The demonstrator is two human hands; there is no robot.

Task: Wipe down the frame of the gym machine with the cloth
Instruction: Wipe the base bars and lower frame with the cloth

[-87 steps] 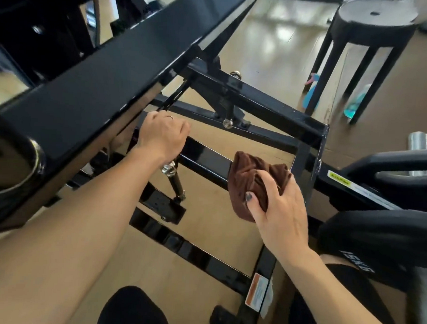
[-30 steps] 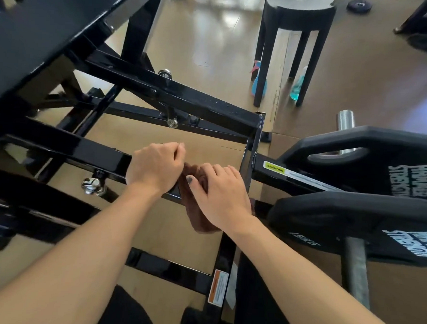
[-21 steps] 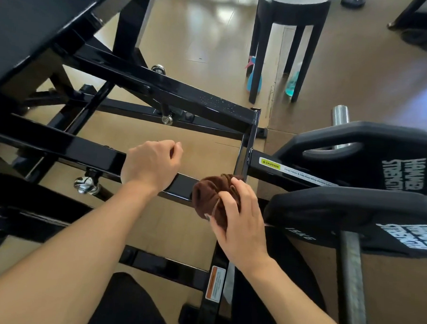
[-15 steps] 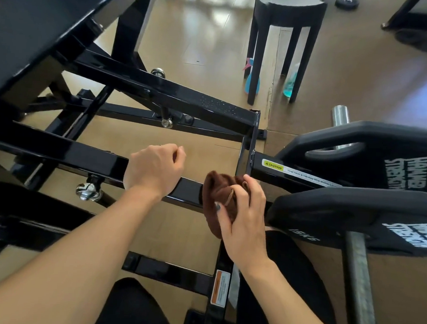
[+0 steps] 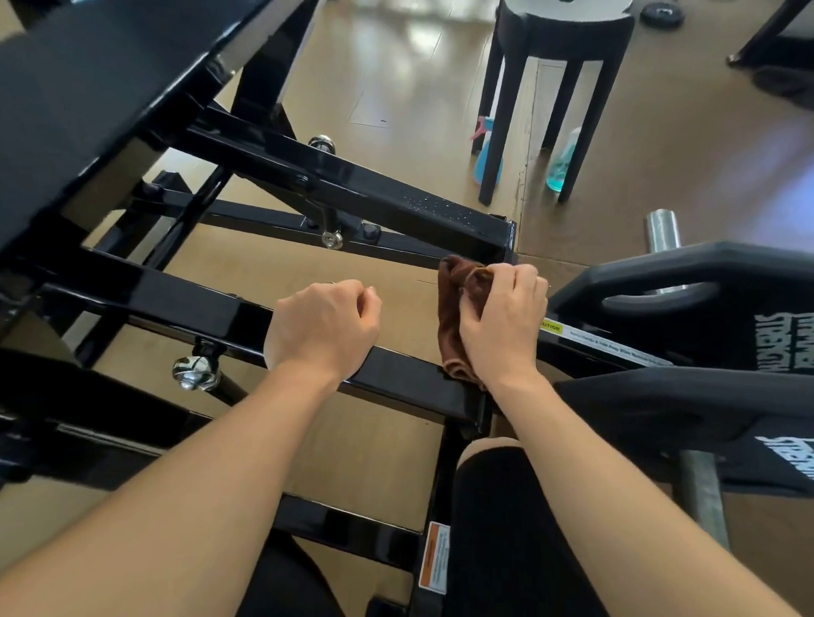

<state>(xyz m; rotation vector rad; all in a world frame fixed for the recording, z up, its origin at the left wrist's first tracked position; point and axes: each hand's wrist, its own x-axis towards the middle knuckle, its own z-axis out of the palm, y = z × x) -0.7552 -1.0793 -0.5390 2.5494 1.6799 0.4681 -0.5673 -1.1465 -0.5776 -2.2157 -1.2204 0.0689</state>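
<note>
Step in hand: wiping the right end of the black frame [image 5: 172, 298] — judged from the cloth pressed where the crossbars meet the short upright post, centre right of the picture.
Right hand [image 5: 500, 328]: its fingers are curled round the brown cloth [image 5: 451, 319], bunching it against the post; the cloth's lower edge hangs down to the near crossbar.
Left hand [image 5: 322, 328]: it rests on the near crossbar at picture centre, fingers curled over the bar as a brace, just left of the cloth and apart from it.
Next move: probably a stroke up onto the upper crossbar [image 5: 400, 205], where pale specks show near its right end, or back along the near bar — the left hand would have to shift for that.
In the way: bolts and a chrome knob [image 5: 194, 373] under the near bar, and the weight plates [image 5: 721, 322] close on the right, which crowd the wrist.
Around: a black stool [image 5: 561, 40] at upper right, with two blue spray bottles [image 5: 560, 168] on the floor between its legs, well apart from the hands.
</note>
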